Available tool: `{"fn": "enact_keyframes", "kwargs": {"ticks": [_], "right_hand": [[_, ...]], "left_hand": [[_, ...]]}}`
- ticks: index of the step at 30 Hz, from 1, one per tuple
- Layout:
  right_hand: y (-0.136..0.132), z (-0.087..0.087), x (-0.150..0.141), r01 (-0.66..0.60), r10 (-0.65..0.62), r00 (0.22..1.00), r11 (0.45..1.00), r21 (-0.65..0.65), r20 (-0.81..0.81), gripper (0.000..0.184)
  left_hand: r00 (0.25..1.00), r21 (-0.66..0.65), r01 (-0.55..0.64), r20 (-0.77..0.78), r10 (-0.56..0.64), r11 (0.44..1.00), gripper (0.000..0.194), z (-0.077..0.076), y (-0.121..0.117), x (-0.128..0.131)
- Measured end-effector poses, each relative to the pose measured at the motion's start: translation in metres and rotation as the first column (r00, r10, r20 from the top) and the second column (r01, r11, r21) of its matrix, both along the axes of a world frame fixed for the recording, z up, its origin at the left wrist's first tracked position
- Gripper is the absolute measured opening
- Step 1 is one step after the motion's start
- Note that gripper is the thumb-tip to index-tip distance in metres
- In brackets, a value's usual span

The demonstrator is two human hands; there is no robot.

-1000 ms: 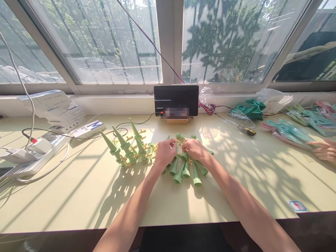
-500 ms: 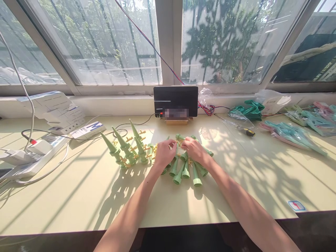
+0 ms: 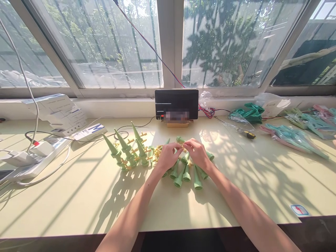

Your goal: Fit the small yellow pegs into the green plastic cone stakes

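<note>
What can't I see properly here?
All in the head view:
Whatever the left hand and right hand may pinch: too small, hands partly hide it.
Narrow ends of some green cones: behind the hands.
Lower black screen: covered by blurry squares.
Dark thing: cut off by the left edge.

We see bright daylight pouring through the windows (image 3: pixel 110 45), whitening parts of the counter (image 3: pixel 262 175). Leafy shadows mottle its right side, straight bars stripe its left, and the upright green cones (image 3: pixel 128 151) cast long shadows towards us. Wide-angle stretching slants the outer window frames (image 3: pixel 49 42); pixelation masks part of the screen (image 3: pixel 183 99).
</note>
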State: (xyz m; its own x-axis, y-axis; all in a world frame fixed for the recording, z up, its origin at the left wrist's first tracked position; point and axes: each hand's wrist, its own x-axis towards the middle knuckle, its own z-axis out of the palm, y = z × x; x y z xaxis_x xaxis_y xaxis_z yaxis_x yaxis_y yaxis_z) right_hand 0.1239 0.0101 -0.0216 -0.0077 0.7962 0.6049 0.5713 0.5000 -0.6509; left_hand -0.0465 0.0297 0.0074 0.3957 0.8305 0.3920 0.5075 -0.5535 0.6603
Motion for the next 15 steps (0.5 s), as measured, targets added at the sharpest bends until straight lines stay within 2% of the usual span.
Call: {"fn": "enact_keyframes", "kwargs": {"ticks": [10, 15], "right_hand": [[-0.0055, 0.0004, -0.0008, -0.036, 0.034, 0.997, 0.999, -0.031, -0.074, 0.014], [-0.0063, 0.0015, -0.0011, -0.023, 0.021, 0.997, 0.999, -0.024, -0.07, 0.016]], "left_hand": [[0.998, 0.039, 0.031, 0.058, -0.033, 0.999, 0.014, 0.001, -0.0016, 0.0001], [0.996, 0.057, 0.039, 0.074, -0.044, 0.998, 0.014, 0.0009, -0.002, 0.0003]]}}
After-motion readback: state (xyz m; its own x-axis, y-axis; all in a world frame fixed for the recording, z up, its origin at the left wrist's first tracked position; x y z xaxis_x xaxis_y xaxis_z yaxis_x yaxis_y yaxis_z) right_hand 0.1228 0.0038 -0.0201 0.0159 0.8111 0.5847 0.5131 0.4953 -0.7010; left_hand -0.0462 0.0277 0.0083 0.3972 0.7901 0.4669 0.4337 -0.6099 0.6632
